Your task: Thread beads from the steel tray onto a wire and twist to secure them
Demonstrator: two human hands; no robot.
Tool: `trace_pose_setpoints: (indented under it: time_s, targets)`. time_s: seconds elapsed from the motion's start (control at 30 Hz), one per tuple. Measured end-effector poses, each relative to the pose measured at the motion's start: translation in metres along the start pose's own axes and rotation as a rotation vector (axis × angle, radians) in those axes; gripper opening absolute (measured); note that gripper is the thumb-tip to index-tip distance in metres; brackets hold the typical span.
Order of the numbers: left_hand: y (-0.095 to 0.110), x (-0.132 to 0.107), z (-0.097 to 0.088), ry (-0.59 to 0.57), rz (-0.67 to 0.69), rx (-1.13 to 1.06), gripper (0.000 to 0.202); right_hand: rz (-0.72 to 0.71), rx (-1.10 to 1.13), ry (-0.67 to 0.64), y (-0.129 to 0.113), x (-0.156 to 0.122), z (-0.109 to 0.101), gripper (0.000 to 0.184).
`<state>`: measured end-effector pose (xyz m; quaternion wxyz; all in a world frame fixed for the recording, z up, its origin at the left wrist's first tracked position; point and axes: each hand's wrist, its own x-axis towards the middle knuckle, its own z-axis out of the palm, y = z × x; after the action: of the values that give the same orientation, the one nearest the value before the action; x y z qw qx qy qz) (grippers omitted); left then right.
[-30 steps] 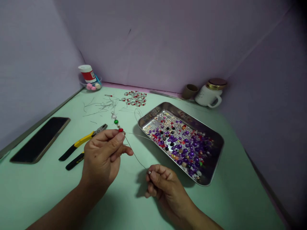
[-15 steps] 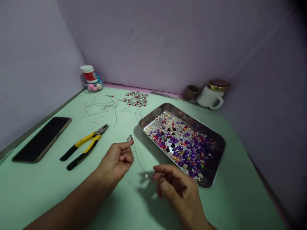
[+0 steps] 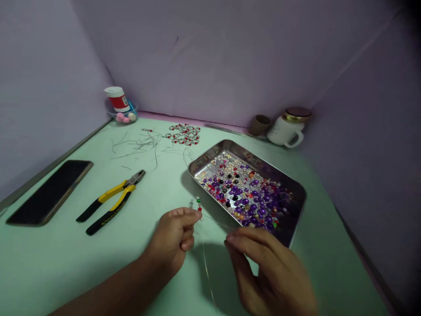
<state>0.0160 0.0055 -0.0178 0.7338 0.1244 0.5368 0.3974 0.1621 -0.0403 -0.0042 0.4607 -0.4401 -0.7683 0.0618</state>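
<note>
My left hand (image 3: 173, 239) is pinched on a thin wire, with a few small beads (image 3: 198, 203), green and red, standing on the wire just above my fingertips. The wire (image 3: 206, 267) trails down toward me between my hands. My right hand (image 3: 266, 272) hovers over the near corner of a steel tray (image 3: 297, 193) full of purple, red, black and pearl beads. Its fingers are loosely stretched forward and nothing shows in them.
Yellow-handled pliers (image 3: 110, 202) and a dark phone (image 3: 48, 191) lie on the green table to the left. Wire scraps (image 3: 138, 145) and a beaded piece (image 3: 184, 134) sit farther back. A red-labelled jar (image 3: 117, 100), a small cup (image 3: 258, 125) and a lidded mug (image 3: 287, 127) stand by the wall.
My left hand moved right and toward me with the beaded wire. My right hand let go of the wire end and opened, moving right toward the tray.
</note>
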Motion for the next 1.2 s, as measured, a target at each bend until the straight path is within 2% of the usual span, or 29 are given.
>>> trace_pose_setpoints:
  time_s: [0.1, 0.27, 0.33, 0.47, 0.6, 1.0, 1.1, 1.2]
  targets:
    - [-0.007, -0.004, 0.004, -0.025, 0.023, 0.13, 0.02, 0.055, -0.05, -0.038, 0.0, 0.004, -0.004, 0.026]
    - [-0.012, -0.005, 0.007, -0.06, 0.015, 0.21, 0.022, 0.258, 0.084, -0.264, 0.011, -0.001, 0.008, 0.027]
    - [-0.012, -0.005, 0.006, -0.073, 0.005, 0.218, 0.023, 0.31, 0.107, -0.3, 0.015, -0.003, 0.012, 0.024]
    - [-0.011, -0.003, 0.002, -0.138, -0.011, 0.213, 0.025, 0.375, 0.131, -0.231, 0.017, -0.006, 0.015, 0.012]
    - [-0.012, -0.002, -0.001, -0.209, 0.012, 0.215, 0.025, 0.378, 0.121, -0.174, 0.016, -0.006, 0.015, 0.005]
    - [-0.011, -0.003, -0.006, -0.253, 0.248, 0.501, 0.02, 0.336, 0.203, -0.099, 0.016, -0.004, 0.015, 0.01]
    - [-0.014, -0.002, -0.006, -0.25, 0.244, 0.47, 0.021, 0.347, 0.196, -0.08, 0.015, -0.005, 0.016, 0.01]
    - [-0.017, -0.004, -0.002, -0.229, 0.216, 0.34, 0.02, 0.409, 0.198, -0.033, 0.013, -0.005, 0.017, 0.009]
